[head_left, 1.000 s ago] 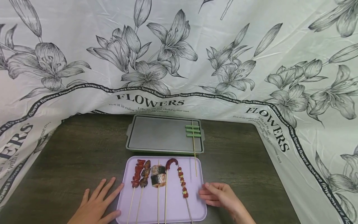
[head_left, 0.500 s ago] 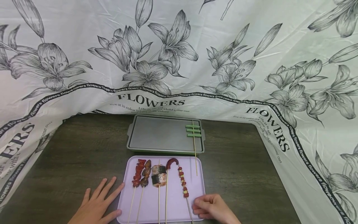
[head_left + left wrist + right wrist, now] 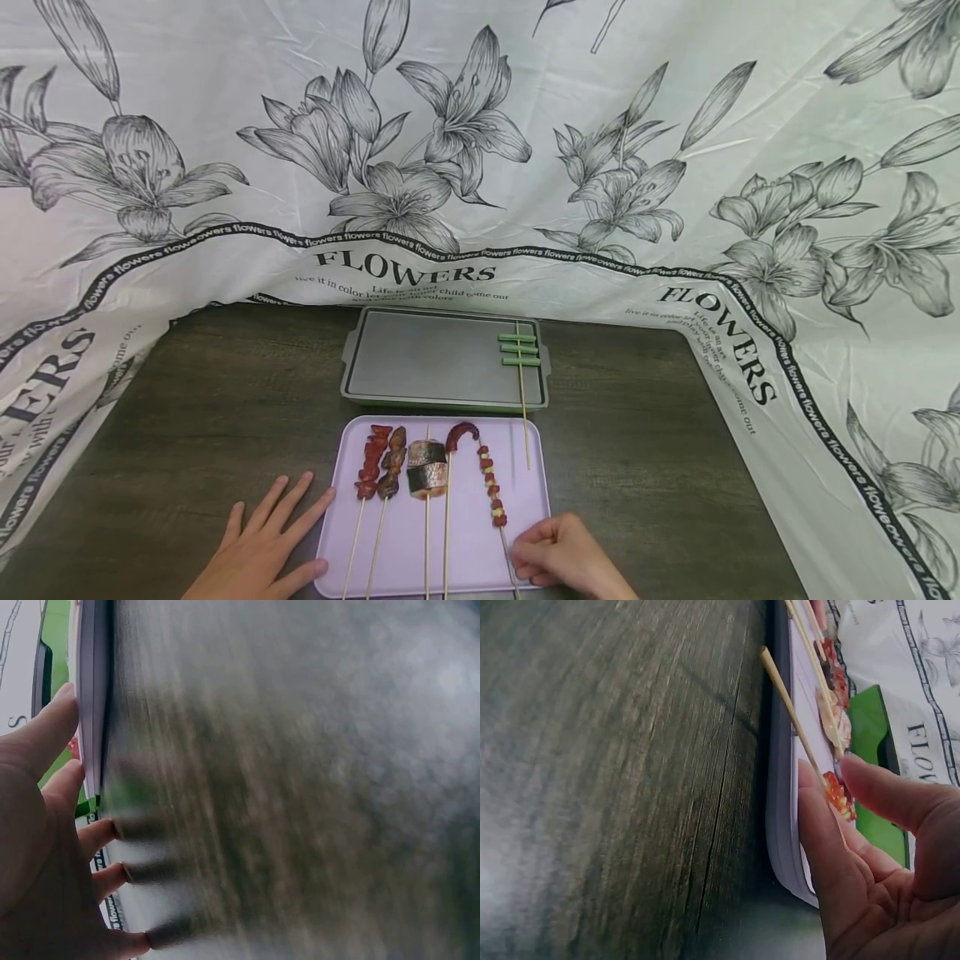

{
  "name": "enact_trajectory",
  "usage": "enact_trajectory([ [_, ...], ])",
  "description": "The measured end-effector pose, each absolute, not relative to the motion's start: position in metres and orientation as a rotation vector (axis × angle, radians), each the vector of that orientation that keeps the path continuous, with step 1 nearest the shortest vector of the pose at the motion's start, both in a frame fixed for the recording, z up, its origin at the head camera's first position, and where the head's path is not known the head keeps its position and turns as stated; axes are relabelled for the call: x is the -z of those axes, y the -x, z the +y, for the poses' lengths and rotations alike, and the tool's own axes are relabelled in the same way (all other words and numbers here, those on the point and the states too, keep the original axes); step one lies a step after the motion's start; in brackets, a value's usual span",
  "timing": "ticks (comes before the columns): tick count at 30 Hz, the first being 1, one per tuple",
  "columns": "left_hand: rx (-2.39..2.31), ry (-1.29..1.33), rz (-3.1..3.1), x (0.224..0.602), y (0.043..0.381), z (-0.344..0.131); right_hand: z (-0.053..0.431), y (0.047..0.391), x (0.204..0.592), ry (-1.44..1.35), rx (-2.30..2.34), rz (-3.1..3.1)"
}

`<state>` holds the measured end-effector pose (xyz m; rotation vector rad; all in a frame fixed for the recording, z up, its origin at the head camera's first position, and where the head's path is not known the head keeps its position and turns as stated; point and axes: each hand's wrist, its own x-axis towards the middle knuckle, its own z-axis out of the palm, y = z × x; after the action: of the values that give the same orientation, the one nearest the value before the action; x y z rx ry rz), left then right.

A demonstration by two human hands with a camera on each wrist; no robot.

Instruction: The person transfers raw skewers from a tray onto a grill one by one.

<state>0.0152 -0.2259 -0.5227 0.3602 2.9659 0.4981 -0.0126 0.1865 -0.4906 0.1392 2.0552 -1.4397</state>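
Observation:
A lilac tray (image 3: 480, 550) lies on the dark wooden table, bearing several skewers. My left hand (image 3: 258, 542) rests on the table with fingers spread, its fingertips and thumb at the tray's left edge. At the tray's front right, my right hand (image 3: 566, 557) reaches to the stick of a skewer of small red and yellow pieces (image 3: 492, 492). In the right wrist view, that skewer's stick (image 3: 787, 697) passes between my thumb and forefinger, which stand apart. To its left are a curled dark-red skewer (image 3: 461, 435), a wide fish-like one (image 3: 427, 469), a brown one (image 3: 392, 463) and a red one (image 3: 372, 461).
Behind the tray stands a grey griddle pan (image 3: 431, 354) with a green outer side. A skewer of green pieces (image 3: 519, 350) lies at its right, the stick reaching over the tray. White flower-printed cloth (image 3: 585, 283) rises around the table.
My right hand has moved left and down from the tray's right edge to the stick of the red and yellow skewer. My left hand has stayed in place.

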Motion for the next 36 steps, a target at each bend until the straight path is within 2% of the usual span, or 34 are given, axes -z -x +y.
enact_trajectory([
  [12,-0.504,-0.356,2.969,0.523,-0.015,-0.225,0.174,0.015,0.488,-0.023,1.235,2.291],
  [24,-0.491,-0.340,2.960,0.524,-0.016,-0.225,0.177,0.015,0.492,0.034,1.363,2.220],
  [36,-0.481,-0.324,2.946,0.523,-0.014,-0.224,0.187,0.012,0.491,-0.104,1.560,1.958],
])
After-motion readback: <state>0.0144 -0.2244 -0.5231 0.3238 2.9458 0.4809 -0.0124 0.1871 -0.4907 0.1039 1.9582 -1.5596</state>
